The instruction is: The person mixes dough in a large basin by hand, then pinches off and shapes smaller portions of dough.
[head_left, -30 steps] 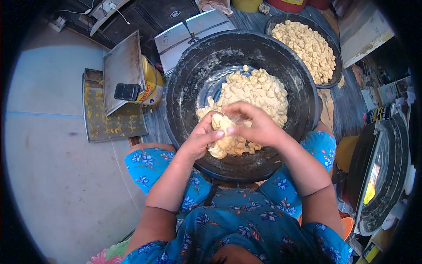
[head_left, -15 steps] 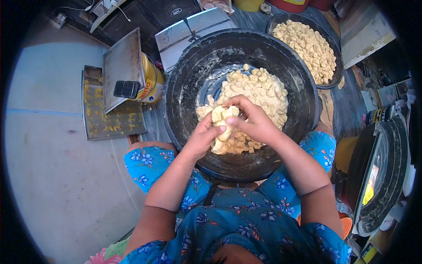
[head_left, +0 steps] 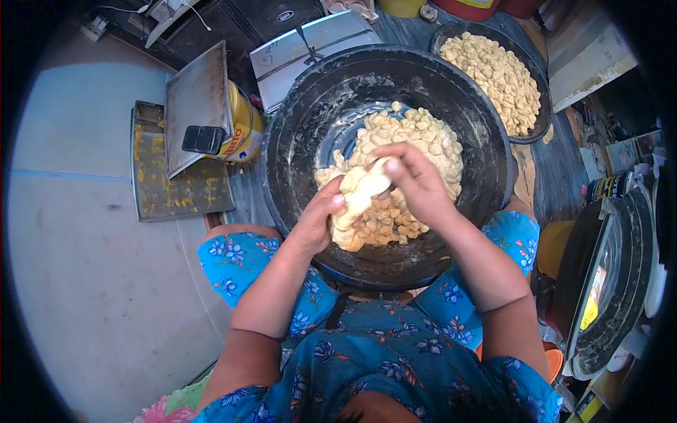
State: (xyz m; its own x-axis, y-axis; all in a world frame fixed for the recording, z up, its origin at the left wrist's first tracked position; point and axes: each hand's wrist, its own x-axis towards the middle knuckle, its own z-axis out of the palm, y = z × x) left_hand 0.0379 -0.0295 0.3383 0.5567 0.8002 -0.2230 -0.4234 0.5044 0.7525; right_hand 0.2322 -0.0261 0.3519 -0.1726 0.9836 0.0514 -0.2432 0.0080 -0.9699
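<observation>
A pale yellow lump of dough stretches between my two hands, above a big black basin. My left hand is closed round its lower left part, with the thumb on top. At its upper right end my right hand grips the dough between thumb and fingers. Many small floured dough pieces lie in a heap inside the basin, partly hidden behind my hands and the lump.
A smaller black basin full of similar pieces stands at the upper right. Left of the big basin are a yellow bucket with a tray and a black phone on it. A tied white box sits behind.
The dough lump has been drawn out longer, towards the upper right. My right hand has moved slightly right, away from my left hand, still gripping it.
</observation>
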